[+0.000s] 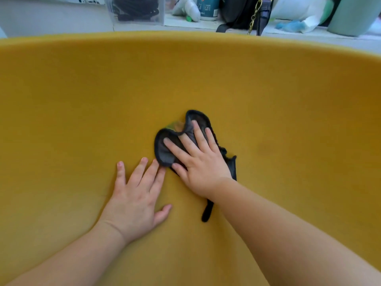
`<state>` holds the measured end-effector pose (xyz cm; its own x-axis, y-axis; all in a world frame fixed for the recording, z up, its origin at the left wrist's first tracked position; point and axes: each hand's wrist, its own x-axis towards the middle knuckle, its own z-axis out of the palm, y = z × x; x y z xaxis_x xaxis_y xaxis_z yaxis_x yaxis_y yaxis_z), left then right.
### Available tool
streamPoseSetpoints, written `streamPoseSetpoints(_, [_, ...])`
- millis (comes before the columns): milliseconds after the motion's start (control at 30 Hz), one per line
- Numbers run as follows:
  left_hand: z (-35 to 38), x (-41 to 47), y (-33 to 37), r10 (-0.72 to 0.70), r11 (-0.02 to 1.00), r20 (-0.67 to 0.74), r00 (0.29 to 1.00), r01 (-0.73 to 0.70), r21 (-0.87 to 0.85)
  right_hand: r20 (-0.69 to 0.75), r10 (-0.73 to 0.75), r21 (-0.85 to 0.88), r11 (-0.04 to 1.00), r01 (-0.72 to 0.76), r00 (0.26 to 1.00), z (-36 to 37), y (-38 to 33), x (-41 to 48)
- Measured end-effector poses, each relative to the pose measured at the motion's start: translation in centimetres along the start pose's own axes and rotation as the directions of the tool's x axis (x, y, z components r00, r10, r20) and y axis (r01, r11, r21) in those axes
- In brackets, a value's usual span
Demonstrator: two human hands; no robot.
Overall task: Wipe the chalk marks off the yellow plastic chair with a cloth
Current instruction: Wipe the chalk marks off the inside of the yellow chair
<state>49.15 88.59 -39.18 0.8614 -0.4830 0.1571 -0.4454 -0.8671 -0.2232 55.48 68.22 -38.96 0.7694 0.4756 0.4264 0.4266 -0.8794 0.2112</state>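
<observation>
The yellow plastic chair (82, 100) fills nearly the whole view, its seat surface spreading under both arms. A dark grey cloth (165, 150) with black edging lies crumpled on the seat near the middle. My right hand (198, 159) presses flat on the cloth with straight, spread fingers. My left hand (134, 197) rests flat on the bare seat just left of the cloth, its fingertips touching the cloth's edge. A faint greenish smear (175, 125) shows at the cloth's far edge. No clear chalk marks show elsewhere.
Beyond the chair's back rim (185, 35) lies a pale floor with clutter: a clear plastic box (136, 9), a black bag with a gold chain (247, 13), a blue-white container (208, 7), blue gloves (292, 25) and a green cylinder (354, 15).
</observation>
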Motion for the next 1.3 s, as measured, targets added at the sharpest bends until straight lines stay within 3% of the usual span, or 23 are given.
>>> streamPoseSetpoints(67, [0.1, 0.0, 0.0, 0.003, 1.000, 0.000, 1.000, -0.003, -0.004, 0.089, -0.013, -0.068, 0.997, 0.019, 0.996, -0.3, 3.6, -3.2])
streamPoseSetpoints(100, [0.1, 0.0, 0.0, 0.002, 1.000, 0.000, 1.000, -0.002, -0.008, 0.126, 0.053, -0.136, 0.990, -0.036, 0.991, -1.0, 6.1, -4.8])
streamPoseSetpoints(233, [0.1, 0.2, 0.1, 0.004, 1.000, 0.011, 1.000, -0.004, -0.018, 0.087, 0.483, -0.378, 0.825, -0.420, 0.871, -6.6, 16.4, -8.5])
streamPoseSetpoints(333, [0.1, 0.2, 0.1, 0.003, 1.000, 0.012, 1.000, -0.002, -0.020, -0.042, 0.687, -0.318, 0.679, -0.661, 0.726, -9.5, 18.7, -6.0])
streamPoseSetpoints(433, [0.1, 0.3, 0.2, 0.006, 1.000, 0.023, 1.000, -0.005, -0.025, -0.126, 0.772, -0.099, 0.615, -0.782, 0.623, -8.7, 16.0, 0.5])
streamPoseSetpoints(467, [0.2, 0.3, 0.3, 0.003, 1.000, 0.025, 1.000, -0.003, -0.025, -0.135, 0.759, -0.029, 0.640, -0.768, 0.637, -8.1, 14.2, 3.3])
streamPoseSetpoints(533, [0.2, 0.5, 0.7, -0.006, 1.000, 0.025, 1.000, 0.006, -0.029, -0.164, 0.655, 0.065, 0.753, -0.655, 0.737, -6.7, 9.2, 8.9])
streamPoseSetpoints(667, [0.0, 1.2, 1.7, -0.042, 0.998, 0.044, 0.998, 0.044, -0.035, -0.210, 0.201, 0.028, 0.980, -0.199, 0.957, -4.9, -1.2, 14.0])
streamPoseSetpoints(767, [-0.2, 1.5, 2.0, -0.046, 0.998, 0.047, 0.998, 0.048, -0.038, -0.135, -0.169, -0.011, 0.986, 0.169, 0.976, -3.5, -4.2, 12.8])
streamPoseSetpoints(833, [-0.3, 1.3, 2.0, -0.030, 0.997, 0.011, 0.999, 0.031, -0.067, -0.080, -0.245, -0.022, 0.970, 0.244, 0.966, -2.6, -2.6, 10.8])
streamPoseSetpoints(867, [-0.3, 1.2, 2.0, -0.016, 0.997, -0.002, 1.000, 0.016, -0.071, -0.035, -0.180, -0.029, 0.983, 0.179, 0.983, -2.0, -1.0, 9.2])
streamPoseSetpoints(933, [-0.5, 1.0, 2.0, 0.000, 0.998, -0.006, 1.000, 0.000, -0.063, 0.049, 0.132, -0.024, 0.991, -0.131, 0.990, -0.9, 3.4, 4.5])
streamPoseSetpoints(967, [-0.5, 0.9, 1.9, -0.001, 0.998, 0.005, 1.000, 0.001, -0.061, 0.088, 0.334, -0.033, 0.943, -0.332, 0.939, -0.7, 5.8, 1.4])
streamPoseSetpoints(1000, [-0.6, 0.9, 1.8, -0.004, 0.998, 0.022, 1.000, 0.005, -0.057, 0.130, 0.527, -0.065, 0.850, -0.523, 0.840, -0.8, 8.0, -1.9])
streamPoseSetpoints(1067, [-0.8, 0.6, 1.8, -0.011, 0.998, 0.051, 0.999, 0.014, -0.053, 0.220, 0.751, -0.158, 0.657, -0.737, 0.622, -1.9, 10.9, -7.6])
streamPoseSetpoints(1100, [-1.1, 0.3, 1.8, -0.018, 0.998, 0.068, 0.998, 0.022, -0.055, 0.248, 0.783, -0.196, 0.617, -0.762, 0.570, -2.5, 11.7, -9.3])
streamPoseSetpoints(1233, [-2.5, -3.0, 1.2, -0.040, 0.999, 0.175, 0.984, 0.044, -0.020, 0.285, 0.831, -0.238, 0.544, -0.805, 0.477, -2.7, 10.4, -7.9])
streamPoseSetpoints(1300, [-4.2, -4.9, 0.7, -0.059, 0.998, 0.273, 0.960, 0.050, 0.043, 0.323, 0.794, -0.164, 0.583, -0.796, 0.515, -1.8, 6.4, -4.9])
